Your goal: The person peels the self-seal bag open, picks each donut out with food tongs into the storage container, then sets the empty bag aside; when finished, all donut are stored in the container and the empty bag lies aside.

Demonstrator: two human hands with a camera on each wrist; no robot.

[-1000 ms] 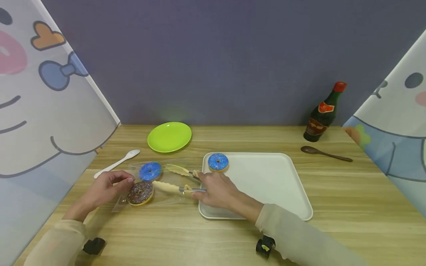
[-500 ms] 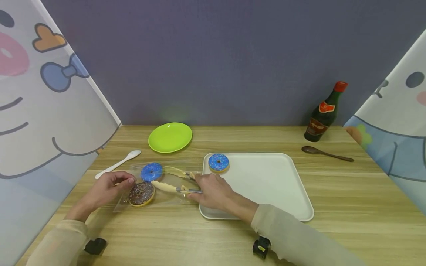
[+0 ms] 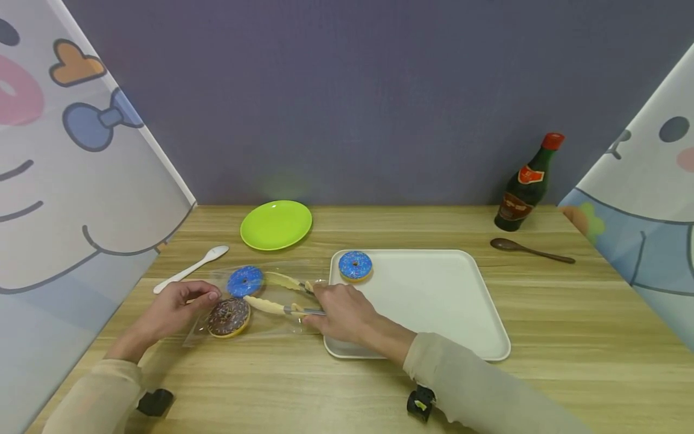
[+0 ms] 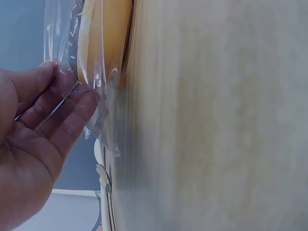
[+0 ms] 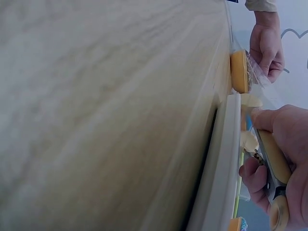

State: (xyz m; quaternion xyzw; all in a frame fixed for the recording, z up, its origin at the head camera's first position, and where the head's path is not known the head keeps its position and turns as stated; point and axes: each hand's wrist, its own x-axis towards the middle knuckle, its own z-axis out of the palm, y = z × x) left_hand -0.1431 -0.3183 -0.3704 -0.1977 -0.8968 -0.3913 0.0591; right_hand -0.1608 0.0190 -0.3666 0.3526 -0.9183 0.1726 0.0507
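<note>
Chocolate donut (image 3: 229, 317), inside clear bag (image 3: 278, 291), just beside left hand (image 3: 176, 306)

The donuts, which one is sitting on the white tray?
The blue donut in the back left corner of the white tray. The other blue donut and the brown donut are inside the clear bag.

On the table's (image 3: 260, 392) left, a bag (image 3: 276, 324) holds a far doughnut (image 3: 243, 288) and a near doughnut (image 3: 224, 326), tongs (image 3: 269, 306) just right of them. A left spoon (image 3: 188, 270) lies left of the bag, a plate (image 3: 276, 225) beyond it. Right sits a tray (image 3: 428, 295), a third doughnut (image 3: 355, 273) in its far left corner; farther right, a bottle (image 3: 523, 196) stands behind a right spoon (image 3: 528, 249).
</note>
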